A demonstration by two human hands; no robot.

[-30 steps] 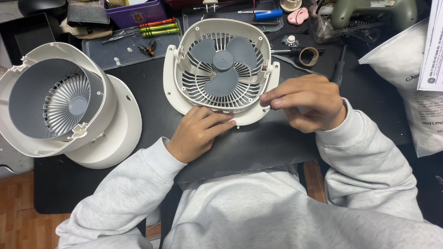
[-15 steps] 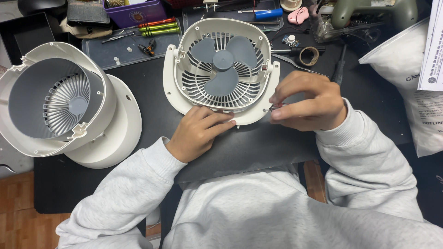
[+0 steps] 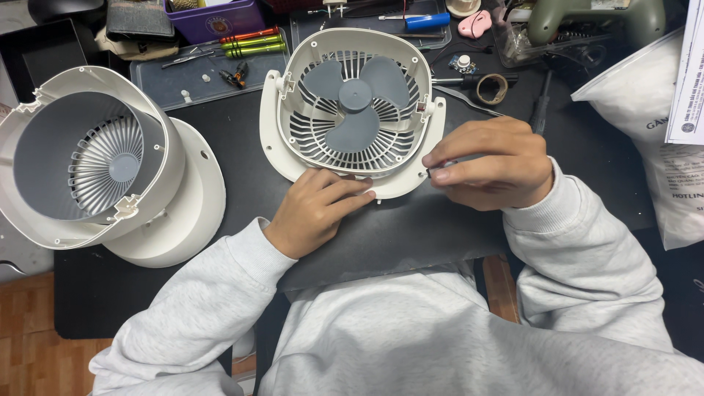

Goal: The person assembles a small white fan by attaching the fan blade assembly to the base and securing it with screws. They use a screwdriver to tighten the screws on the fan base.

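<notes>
Hands steady a white fan frame (image 3: pixel 352 110) on the bench (image 3: pixel 440 227): left hand (image 3: pixel 315 209) presses its rim flat, right hand (image 3: pixel 488 165) pinches a small part (image 3: pixel 442 168) beside its edge.

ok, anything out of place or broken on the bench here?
Nothing looks damaged or spilled. The fan is apart: its rear grille with the grey blade lies flat on the black mat, left hand on its lower rim, right hand pinching something small at its right edge. The front housing lies tilted on its base at left.
</notes>
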